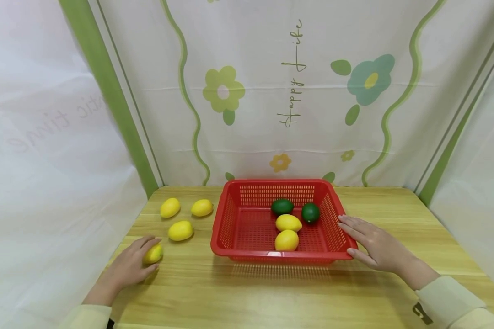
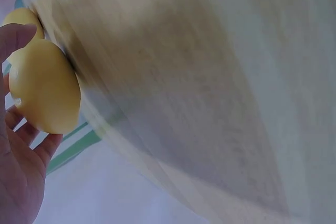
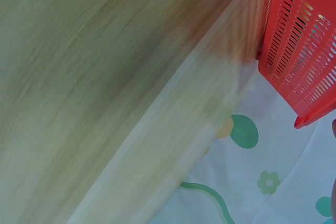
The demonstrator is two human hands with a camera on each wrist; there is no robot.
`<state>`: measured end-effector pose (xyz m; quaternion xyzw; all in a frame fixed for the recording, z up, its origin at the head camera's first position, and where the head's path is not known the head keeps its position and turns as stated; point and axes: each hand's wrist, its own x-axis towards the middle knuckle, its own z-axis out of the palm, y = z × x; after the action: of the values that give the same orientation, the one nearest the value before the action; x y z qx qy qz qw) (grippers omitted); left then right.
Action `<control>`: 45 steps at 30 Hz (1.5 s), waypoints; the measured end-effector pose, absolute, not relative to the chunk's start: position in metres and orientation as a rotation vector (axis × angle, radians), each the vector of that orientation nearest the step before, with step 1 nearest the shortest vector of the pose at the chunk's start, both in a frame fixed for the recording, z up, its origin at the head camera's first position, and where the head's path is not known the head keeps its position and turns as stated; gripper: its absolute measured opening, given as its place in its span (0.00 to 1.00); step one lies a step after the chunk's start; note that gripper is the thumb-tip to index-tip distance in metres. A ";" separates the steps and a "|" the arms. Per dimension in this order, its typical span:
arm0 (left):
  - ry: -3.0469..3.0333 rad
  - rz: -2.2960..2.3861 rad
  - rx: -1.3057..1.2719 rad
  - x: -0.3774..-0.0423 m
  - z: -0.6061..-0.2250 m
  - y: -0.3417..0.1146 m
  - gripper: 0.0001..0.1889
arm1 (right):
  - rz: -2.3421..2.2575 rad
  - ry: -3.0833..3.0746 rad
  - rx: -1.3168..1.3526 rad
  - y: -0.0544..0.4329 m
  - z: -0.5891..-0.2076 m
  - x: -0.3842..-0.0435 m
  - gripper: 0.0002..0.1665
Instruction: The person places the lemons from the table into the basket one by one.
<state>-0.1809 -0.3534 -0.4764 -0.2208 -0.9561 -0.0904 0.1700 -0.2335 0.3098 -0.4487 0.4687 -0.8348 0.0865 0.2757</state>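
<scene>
My left hand (image 1: 131,266) is at the table's left side, its fingers and thumb around a yellow lemon (image 1: 153,254). In the left wrist view this lemon (image 2: 46,87) sits between thumb and fingers, low at the table. A red plastic basket (image 1: 247,254) stands at the middle. Resting on its right rim is my right hand (image 1: 374,244), fingers extended and thumb near the front corner. Inside the basket lie two yellow lemons, one farther back (image 1: 288,223) and one in front (image 1: 287,241), plus two dark green fruits (image 1: 282,207). The right wrist view barely catches the hand.
Loose on the table left of the basket lie three more lemons: one at the back left (image 1: 170,208), one nearer the basket (image 1: 202,208) and one in front (image 1: 180,231). A printed white curtain (image 1: 255,137) hangs behind the wooden table (image 1: 255,297) and along both sides.
</scene>
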 end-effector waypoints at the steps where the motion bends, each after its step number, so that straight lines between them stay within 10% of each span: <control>1: -2.717 -0.252 -0.624 -0.181 -0.477 -0.353 0.37 | 0.234 -2.239 1.262 0.310 -0.449 -0.234 0.39; 45: -2.698 -0.198 -0.647 -0.185 -0.476 -0.354 0.32 | 0.215 -2.243 1.254 0.309 -0.449 -0.234 0.40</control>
<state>-0.1851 -0.3540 -0.4763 -0.2288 -0.9543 -0.0700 0.1792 -0.2335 0.3095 -0.4487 0.4670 -0.8357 0.0802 0.2777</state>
